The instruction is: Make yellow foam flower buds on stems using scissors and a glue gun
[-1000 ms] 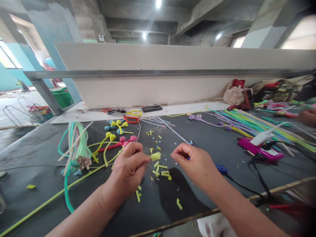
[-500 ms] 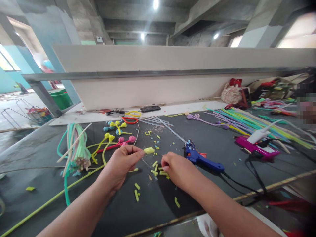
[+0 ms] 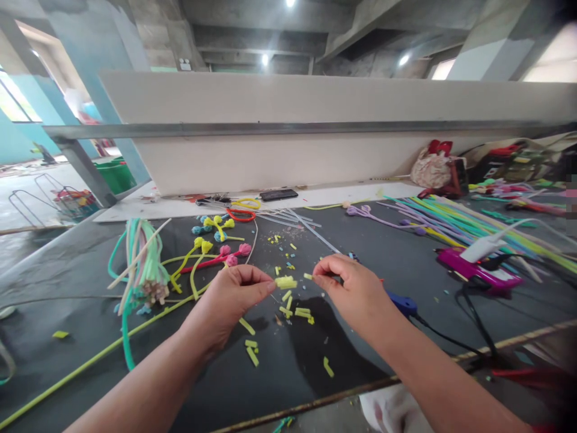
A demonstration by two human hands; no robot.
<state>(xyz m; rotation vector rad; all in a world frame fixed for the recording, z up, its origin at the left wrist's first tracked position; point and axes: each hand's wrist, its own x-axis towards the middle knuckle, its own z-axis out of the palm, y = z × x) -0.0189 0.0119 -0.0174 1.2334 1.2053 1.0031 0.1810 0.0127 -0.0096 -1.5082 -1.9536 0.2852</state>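
Note:
My left hand (image 3: 232, 300) pinches a small cluster of short pale-yellow cut pieces (image 3: 286, 282) between thumb and fingertips. Just to its right, my right hand (image 3: 351, 288) grips one short yellow cut piece (image 3: 308, 276) in a pinch, a small gap away from the cluster. Below them on the dark tabletop (image 3: 193, 385) lie loose yellow pieces (image 3: 303, 313) of the same kind. A blue glue gun (image 3: 402, 304) lies behind my right hand, which hides most of it.
At left lies a bundle of pastel strips (image 3: 146, 258), beside yellow and pink knob-ended stems (image 3: 211, 255). A magenta device (image 3: 480, 267) with a white plug and cords sits at right, before long coloured strips (image 3: 444, 219). A black phone (image 3: 279, 194) rests at the back.
My right hand has risen from the loose pieces on the table and now holds one short yellow piece near the cluster. It now covers much of the glue gun. My left hand keeps the cluster.

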